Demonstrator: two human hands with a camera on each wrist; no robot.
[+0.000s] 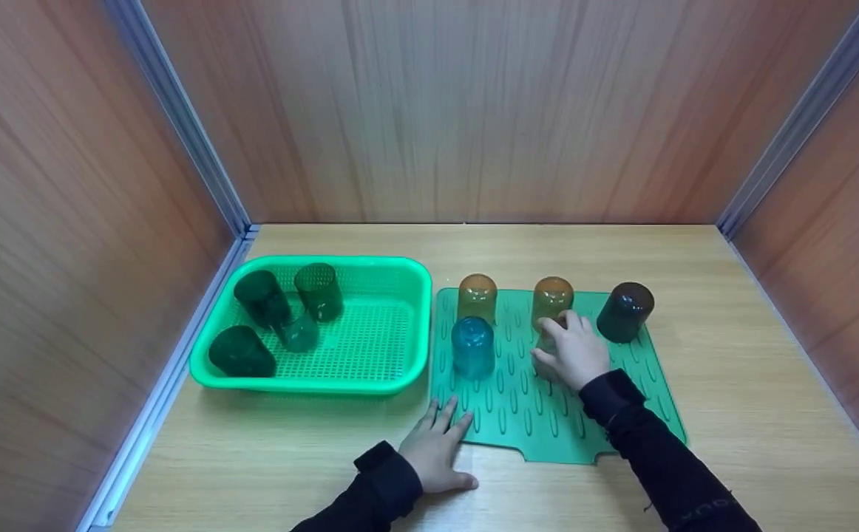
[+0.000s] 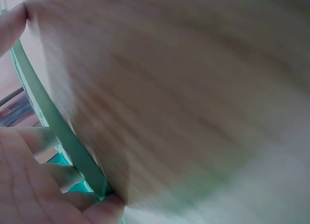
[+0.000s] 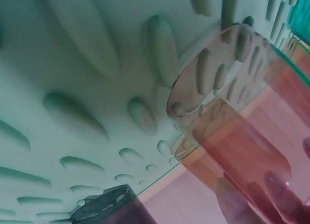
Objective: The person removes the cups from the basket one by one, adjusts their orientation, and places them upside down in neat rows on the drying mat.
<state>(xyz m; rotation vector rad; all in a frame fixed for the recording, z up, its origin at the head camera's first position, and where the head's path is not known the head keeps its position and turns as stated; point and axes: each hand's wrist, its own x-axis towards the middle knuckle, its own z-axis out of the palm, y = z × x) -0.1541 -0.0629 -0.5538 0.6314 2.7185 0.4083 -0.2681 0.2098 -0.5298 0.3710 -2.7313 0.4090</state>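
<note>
My right hand (image 1: 577,351) reaches over the green ribbed mat (image 1: 503,421) and grips a see-through cup (image 3: 232,122), largely hidden by the fingers in the head view. The cup is upside down, its rim close to the mat in the right wrist view. Just behind it stands an amber cup (image 1: 552,294). A second amber cup (image 1: 477,295) and, before it, a blue cup (image 1: 473,351) are to the left, both inverted. My left hand (image 1: 433,454) lies spread on the table, fingertips on the mat's near left edge (image 2: 63,132), holding nothing.
A green plastic basket (image 1: 420,325) stands left of the mat, with several dark or greenish cups (image 1: 243,352) lying in its left half. A dark cup (image 1: 625,312) stands inverted at the mat's far right corner. Wooden panels (image 1: 466,111) close off the back and sides.
</note>
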